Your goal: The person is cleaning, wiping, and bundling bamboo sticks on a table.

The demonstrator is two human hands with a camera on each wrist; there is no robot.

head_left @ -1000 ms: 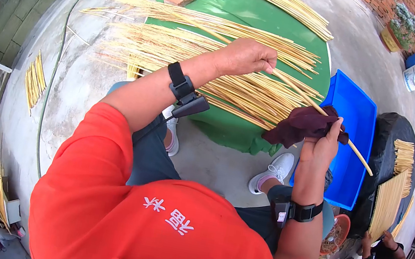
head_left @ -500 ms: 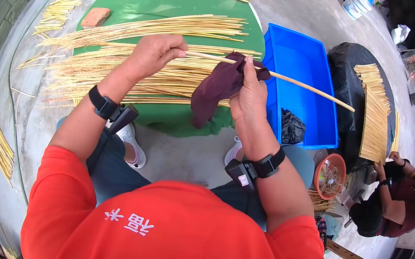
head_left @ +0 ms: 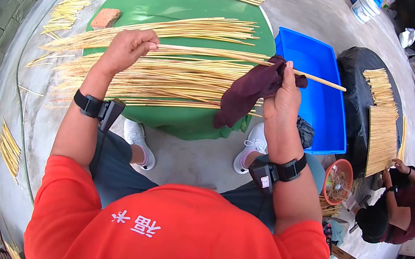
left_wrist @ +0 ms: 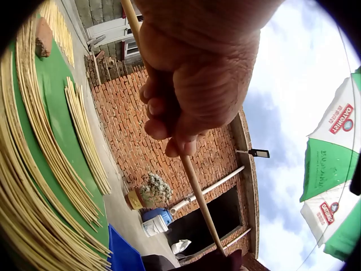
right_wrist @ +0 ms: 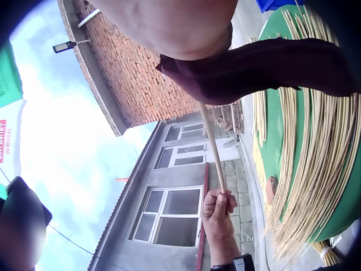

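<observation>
My left hand point(head_left: 129, 52) pinches a long yellow stalk point(head_left: 326, 83) between thumb and curled fingers. Around the same stalk, nearer its right end, my right hand point(head_left: 284, 96) holds a dark maroon cloth point(head_left: 247, 92), which hangs down to the left of the hand. A short length of stalk sticks out to the right of the cloth, over the blue tub. In the left wrist view the stalk point(left_wrist: 198, 195) runs from the left fingers into the cloth. The right wrist view shows the cloth point(right_wrist: 254, 70) under the right hand, whose fingers are mostly hidden there.
Bundles of stalks point(head_left: 194, 80) lie on a round green surface point(head_left: 185, 6) with a brick point(head_left: 106, 18). At the right stand a blue tub point(head_left: 316, 65), an orange basket point(head_left: 338, 180) and a black-covered round surface point(head_left: 353, 66). Another person point(head_left: 398, 210) handles a stalk panel point(head_left: 382, 141).
The head view has swung right. My hands have spread apart in the last half second; the right hand and cloth have slid along the stalk toward its right end, leaving less sticking out.
</observation>
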